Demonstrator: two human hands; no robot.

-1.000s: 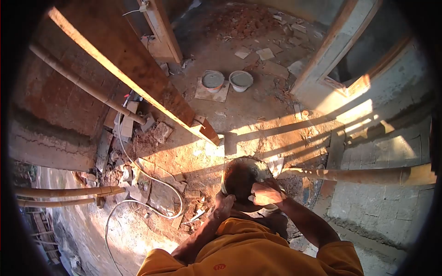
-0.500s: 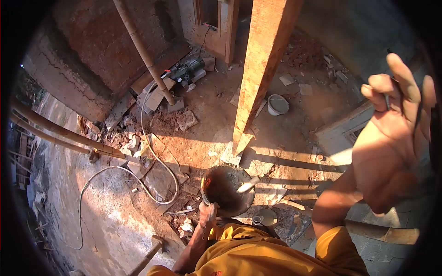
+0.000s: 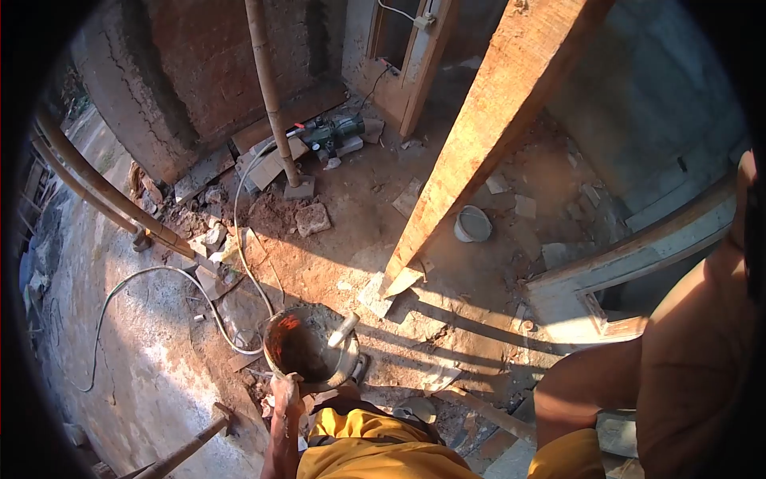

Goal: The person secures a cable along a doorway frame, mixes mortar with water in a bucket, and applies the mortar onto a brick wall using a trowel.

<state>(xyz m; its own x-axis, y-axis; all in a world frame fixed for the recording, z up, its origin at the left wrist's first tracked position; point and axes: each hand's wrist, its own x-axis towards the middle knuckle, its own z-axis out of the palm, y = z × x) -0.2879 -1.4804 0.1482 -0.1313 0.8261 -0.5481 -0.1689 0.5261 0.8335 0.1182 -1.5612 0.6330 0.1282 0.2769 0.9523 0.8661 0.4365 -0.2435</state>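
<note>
My left hand is closed on the near rim of a dark round bucket, held in front of my body. Inside it a tool's pale, thick handle leans against the right side; its lower end is hidden. The bucket's inner left wall catches reddish light. Large and close to the camera, my right hand is raised at the right edge of view. Its fingers are mostly cut off by the dark border, so their pose and anything in them cannot be made out.
A slanting wooden post stands ahead. Behind it are a white bucket and a green pump with a hose looping across rubble. Bamboo poles rise at left, a long-handled tool lies lower left, and a frame stands right.
The view has shifted, and the bucket with my left hand now appears further left and lower. My right hand has come nearer the camera, its fingers passing mostly out of view.
</note>
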